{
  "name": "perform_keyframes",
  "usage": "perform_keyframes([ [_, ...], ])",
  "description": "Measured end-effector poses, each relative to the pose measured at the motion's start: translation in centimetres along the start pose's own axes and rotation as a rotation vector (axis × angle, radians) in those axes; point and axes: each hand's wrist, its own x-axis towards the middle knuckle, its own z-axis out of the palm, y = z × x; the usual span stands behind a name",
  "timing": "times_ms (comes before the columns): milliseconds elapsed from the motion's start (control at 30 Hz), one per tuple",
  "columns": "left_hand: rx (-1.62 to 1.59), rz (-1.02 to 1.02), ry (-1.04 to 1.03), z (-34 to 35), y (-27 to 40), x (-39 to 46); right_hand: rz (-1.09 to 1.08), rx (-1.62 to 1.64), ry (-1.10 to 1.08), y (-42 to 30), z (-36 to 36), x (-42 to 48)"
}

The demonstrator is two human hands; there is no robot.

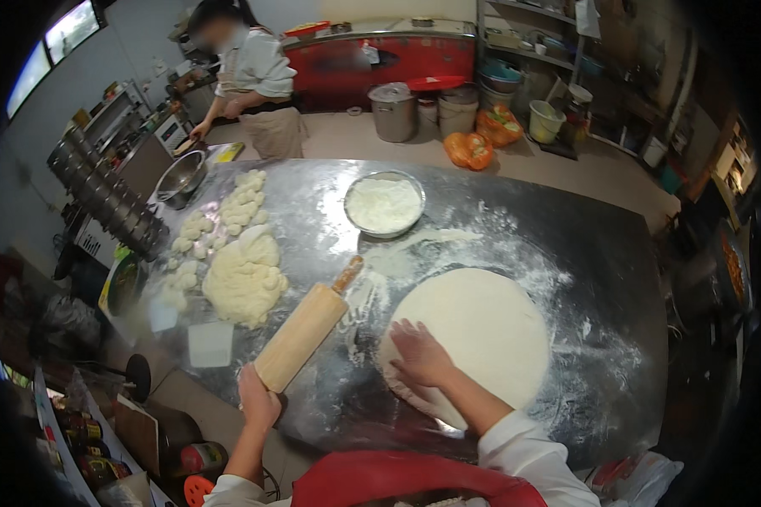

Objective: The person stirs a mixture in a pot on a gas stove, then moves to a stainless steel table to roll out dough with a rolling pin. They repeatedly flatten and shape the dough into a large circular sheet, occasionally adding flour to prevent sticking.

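A large wooden rolling pin slants up and to the right from my left hand, which grips its near end. My right hand lies, fingers apart, on the left side of a big round sheet of rolled dough. The sheet's near left edge curls somewhat beneath my forearm. White flour is scattered over the metal tabletop around it. Beyond the dough stands a metal bowl of flour. Left of the rolling pin sits a thick mound of dough, with several small dough pieces behind it.
Two white plastic scrapers or lids, one nearer, lie at the table's left. A steel bowl rests at the far left corner beside stacked metal pots. Another person stands past the table. Buckets and orange bags occupy the floor.
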Motion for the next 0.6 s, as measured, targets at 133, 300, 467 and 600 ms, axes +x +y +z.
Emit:
perform_keyframes([
  [133, -0.025, -0.459, -0.223, 0.4, -0.6, -0.9, 0.059, -0.050, 0.143, 2.2, -1.2, -4.2],
  [300, 0.088, -0.432, -0.293, 0.8, -0.7, 0.0, 0.160, -0.189, 0.266, 2.6, -5.6, -7.3],
  [467, -0.174, -0.128, -0.373, -1.0, 5.1, 1.3, 0.183, -0.339, 0.381, 3.4, -12.2, -8.3],
  [600, -0.168, 0.197, -0.694, 0.4, 12.1, 3.7, 0.193, -0.540, 0.318, 7.3, -13.9, -10.3],
])
